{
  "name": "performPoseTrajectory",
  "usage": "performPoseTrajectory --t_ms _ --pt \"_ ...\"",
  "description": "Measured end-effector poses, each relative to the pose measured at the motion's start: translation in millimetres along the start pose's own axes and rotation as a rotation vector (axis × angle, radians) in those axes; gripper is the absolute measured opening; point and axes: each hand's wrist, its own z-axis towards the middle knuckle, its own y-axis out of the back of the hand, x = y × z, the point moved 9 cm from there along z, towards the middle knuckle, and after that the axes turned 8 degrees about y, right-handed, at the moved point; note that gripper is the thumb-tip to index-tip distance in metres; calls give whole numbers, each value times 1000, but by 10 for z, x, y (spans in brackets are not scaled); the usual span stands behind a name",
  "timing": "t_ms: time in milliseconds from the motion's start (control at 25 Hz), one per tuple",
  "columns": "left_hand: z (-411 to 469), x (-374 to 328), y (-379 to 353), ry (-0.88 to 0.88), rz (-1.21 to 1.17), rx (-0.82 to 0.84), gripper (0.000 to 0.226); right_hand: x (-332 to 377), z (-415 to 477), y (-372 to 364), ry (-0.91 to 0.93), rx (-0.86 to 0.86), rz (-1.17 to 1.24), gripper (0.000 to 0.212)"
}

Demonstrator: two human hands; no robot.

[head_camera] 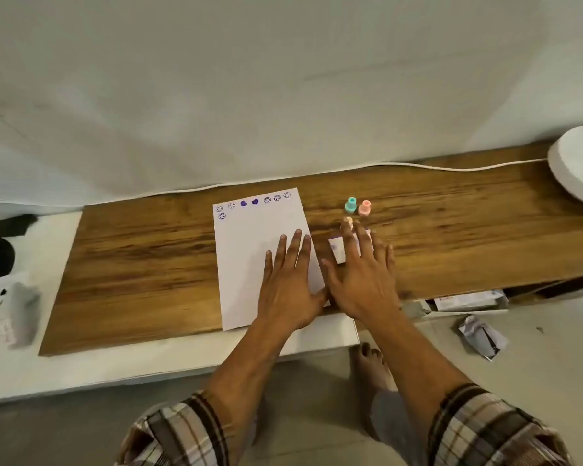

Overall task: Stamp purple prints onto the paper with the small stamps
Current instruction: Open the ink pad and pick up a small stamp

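Note:
A white sheet of paper lies on the wooden board, with a row of purple prints along its top edge and one more below at the left. My left hand rests flat on the paper's lower right part, fingers spread. My right hand hovers flat just right of the paper, over a small white ink pad with purple marks. A teal stamp and a pink stamp stand upright beyond it. A pale orange stamp shows at my right fingertips.
A white cloth covers the wall behind the board. A round white object sits at the far right. Crumpled paper and a box lie on the floor at right. Dark and white items sit at the left.

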Motion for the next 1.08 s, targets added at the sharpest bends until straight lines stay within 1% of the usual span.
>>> performPoseTrajectory --t_ms 160,320,400,480,600,680,800,960,1080 --pt "255 6 -160 40 -60 19 103 -234 147 -129 -110 -23 73 83" --pt "393 -9 -293 39 -123 12 91 -388 202 -236 -248 4 79 93" --pt "426 -23 -343 39 -147 14 85 -412 237 -214 -295 -29 103 95" --pt "444 -56 -349 31 -197 -10 76 -406 258 -205 -313 -62 146 95" --pt "485 -90 -311 39 -262 -44 67 -375 287 -204 -280 -82 194 100" --pt "522 -64 -285 64 -307 -56 67 -402 292 -201 -277 -85 247 103" --pt "559 -49 -276 56 -273 -56 68 -508 298 -149 -290 -116 320 102" --pt "542 -54 -248 40 -258 -75 75 -872 322 70 -376 -246 226 93" --pt "527 -39 -273 23 -239 -60 79 -1180 361 78 -463 -227 213 95"
